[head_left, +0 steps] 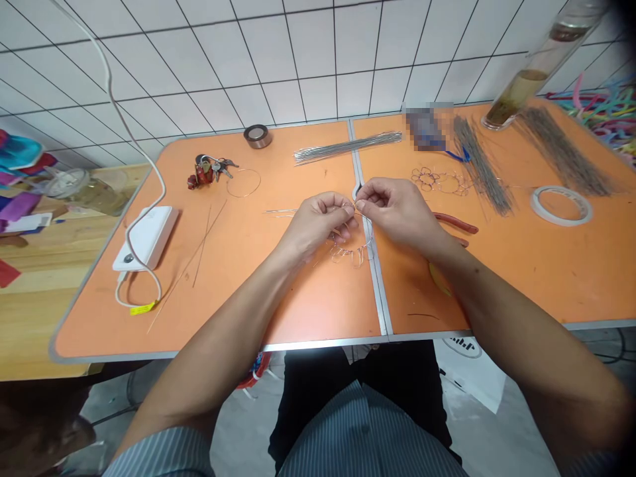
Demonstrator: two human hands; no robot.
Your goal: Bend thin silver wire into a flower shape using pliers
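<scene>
Over the orange table, near its metal seam, my left hand (325,222) pinches a thin wire ring (355,252) with small loops bent along its lower side. My right hand (392,207) meets it fingertip to fingertip, thumb and forefinger closed on the wire at the ring's upper part. The exact spot between the fingertips is too small to make out. Pliers with red handles (457,224) lie partly under my right wrist. Behind it rest looped wire shapes (440,181). Loose straight wires (278,212) lie left of my left hand.
A bundle of silver wires (348,147) lies at the back, with darker wire bundles (481,165) to the right. Around them are a tape roll (257,136), keys (216,167), a white power bank (146,238) with cable, a white ring roll (561,205) and a tall clear cylinder (519,93).
</scene>
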